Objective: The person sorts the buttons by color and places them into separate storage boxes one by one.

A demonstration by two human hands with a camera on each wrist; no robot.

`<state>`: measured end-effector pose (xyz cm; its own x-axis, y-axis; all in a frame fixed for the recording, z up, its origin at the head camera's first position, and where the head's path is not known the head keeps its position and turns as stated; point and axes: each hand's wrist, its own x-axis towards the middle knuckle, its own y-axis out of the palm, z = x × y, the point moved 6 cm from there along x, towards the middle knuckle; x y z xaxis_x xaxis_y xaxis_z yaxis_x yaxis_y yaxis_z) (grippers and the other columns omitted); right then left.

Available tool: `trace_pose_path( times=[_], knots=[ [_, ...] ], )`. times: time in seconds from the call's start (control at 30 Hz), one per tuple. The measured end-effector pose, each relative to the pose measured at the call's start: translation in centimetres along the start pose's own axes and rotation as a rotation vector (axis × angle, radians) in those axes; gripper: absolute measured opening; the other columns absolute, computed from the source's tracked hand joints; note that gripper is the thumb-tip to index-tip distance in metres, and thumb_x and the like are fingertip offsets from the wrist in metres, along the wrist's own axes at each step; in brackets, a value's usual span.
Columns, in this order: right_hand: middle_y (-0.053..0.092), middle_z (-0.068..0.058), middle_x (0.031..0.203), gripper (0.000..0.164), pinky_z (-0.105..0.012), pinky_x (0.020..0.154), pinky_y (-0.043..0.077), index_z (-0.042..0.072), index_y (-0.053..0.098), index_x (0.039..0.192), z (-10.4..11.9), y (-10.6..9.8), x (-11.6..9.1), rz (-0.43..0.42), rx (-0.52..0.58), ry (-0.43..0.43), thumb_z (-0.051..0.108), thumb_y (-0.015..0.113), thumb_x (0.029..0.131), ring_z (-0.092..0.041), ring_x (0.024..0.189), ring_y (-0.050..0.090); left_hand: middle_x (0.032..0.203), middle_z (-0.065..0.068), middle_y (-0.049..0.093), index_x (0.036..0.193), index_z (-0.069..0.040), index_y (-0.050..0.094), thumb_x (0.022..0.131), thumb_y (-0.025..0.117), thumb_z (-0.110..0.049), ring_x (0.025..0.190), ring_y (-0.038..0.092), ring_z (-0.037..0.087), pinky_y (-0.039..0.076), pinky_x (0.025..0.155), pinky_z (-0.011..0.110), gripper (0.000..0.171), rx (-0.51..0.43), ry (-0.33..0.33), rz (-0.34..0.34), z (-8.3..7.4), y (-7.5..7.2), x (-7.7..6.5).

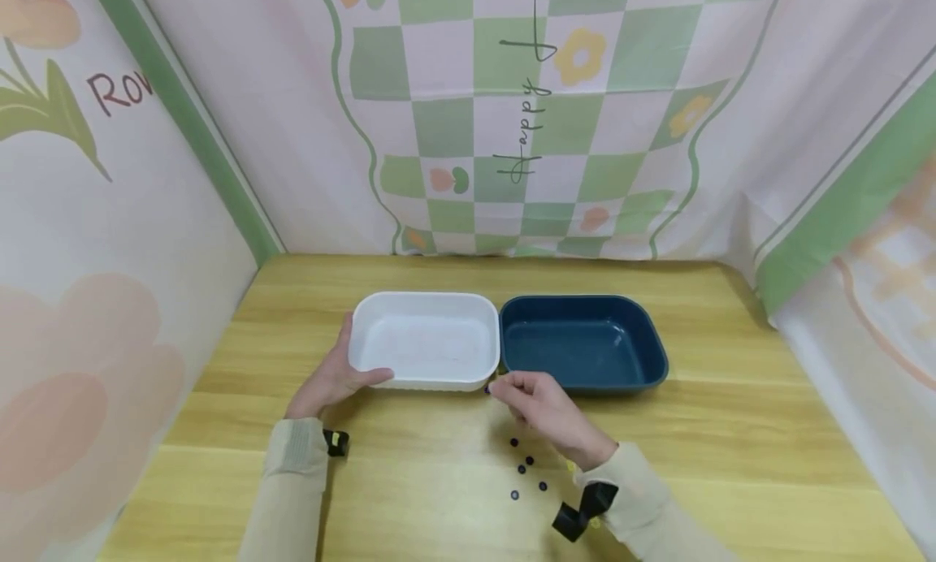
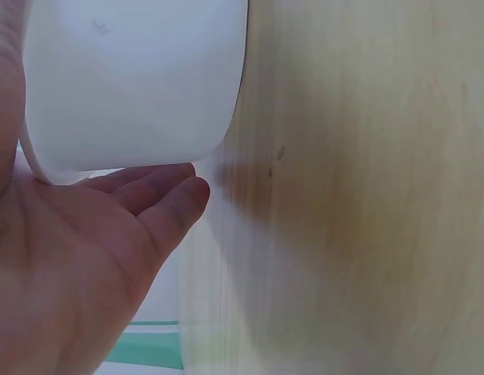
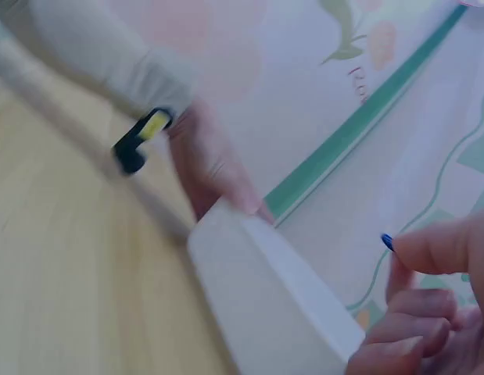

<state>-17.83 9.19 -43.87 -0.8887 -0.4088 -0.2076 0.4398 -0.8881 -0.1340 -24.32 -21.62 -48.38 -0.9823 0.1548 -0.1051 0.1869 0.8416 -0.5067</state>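
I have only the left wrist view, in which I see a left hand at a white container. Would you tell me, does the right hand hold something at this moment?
Observer: Yes. The right hand pinches one small blue piece between thumb and finger.
Operator: Thank you. And what is standing near the white container, outside of my picture?
Observer: The head view shows a dark blue container close beside it, on the right.
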Motion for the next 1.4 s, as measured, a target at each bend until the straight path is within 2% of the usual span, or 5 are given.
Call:
trace_pose_path(
  times=[0.27, 0.43, 0.9, 1.13, 1.4],
  knots=[
    [0.026, -0.001, 0.062, 0.033, -0.027, 0.056, 0.027, 0.001, 0.051, 0.082, 2.5, -0.9, 2.0, -0.078, 0.250, -0.012, 0.027, 0.054, 0.101, -0.017, 0.057, 0.030, 0.156, 0.024, 0.017, 0.155, -0.022, -0.013, 0.071, 0.086, -0.040, 0.133, 0.033, 0.040, 0.026, 0.109, 0.057, 0.132, 0.009, 0.000, -0.006, -0.1, 0.0, 0.2],
    [0.026, -0.001, 0.063, 0.032, -0.025, 0.054, 0.026, 0.001, 0.050, 0.081, 3.3, -1.3, 2.8, -0.112, 0.273, -0.008, 0.026, 0.053, 0.101, -0.017, 0.057, 0.029, 0.150, 0.021, 0.027, 0.155, -0.027, -0.011, 0.070, 0.088, -0.037, 0.126, 0.039, 0.038, 0.030, 0.107, 0.056, 0.131, -0.011, 0.029, -0.007, -0.2, -0.1, 0.3],
    [0.027, 0.001, 0.059, 0.031, -0.022, 0.047, 0.022, 0.005, 0.052, 0.080, 2.9, -1.6, 4.5, -0.149, 0.324, 0.019, 0.029, 0.059, 0.098, -0.013, 0.049, 0.027, 0.155, 0.023, 0.019, 0.155, -0.023, -0.013, 0.071, 0.086, -0.040, 0.129, 0.037, 0.039, 0.028, 0.108, 0.057, 0.131, 0.006, 0.013, -0.003, -0.2, 0.0, 0.4],
    [0.029, 0.001, 0.053, 0.035, -0.024, 0.045, 0.025, -0.005, 0.063, 0.113, 3.0, -1.6, 6.0, -0.190, 0.111, 0.042, 0.027, 0.055, 0.099, -0.015, 0.043, 0.026, 0.153, 0.024, 0.024, 0.156, -0.024, -0.011, 0.071, 0.087, -0.038, 0.130, 0.037, 0.040, 0.029, 0.108, 0.057, 0.130, 0.002, 0.024, -0.009, -0.1, 0.1, 0.1],
    [0.062, -0.004, 0.079, 0.025, -0.028, 0.054, 0.038, 0.004, 0.073, 0.103, 2.9, -0.1, 8.0, -0.161, -0.351, -0.005, 0.020, 0.056, 0.098, -0.017, 0.055, 0.044, 0.152, 0.025, 0.025, 0.155, -0.023, -0.012, 0.073, 0.086, -0.035, 0.131, 0.037, 0.041, 0.029, 0.107, 0.058, 0.128, 0.013, 0.009, -0.002, -0.2, 0.2, 0.0]
  ],
)
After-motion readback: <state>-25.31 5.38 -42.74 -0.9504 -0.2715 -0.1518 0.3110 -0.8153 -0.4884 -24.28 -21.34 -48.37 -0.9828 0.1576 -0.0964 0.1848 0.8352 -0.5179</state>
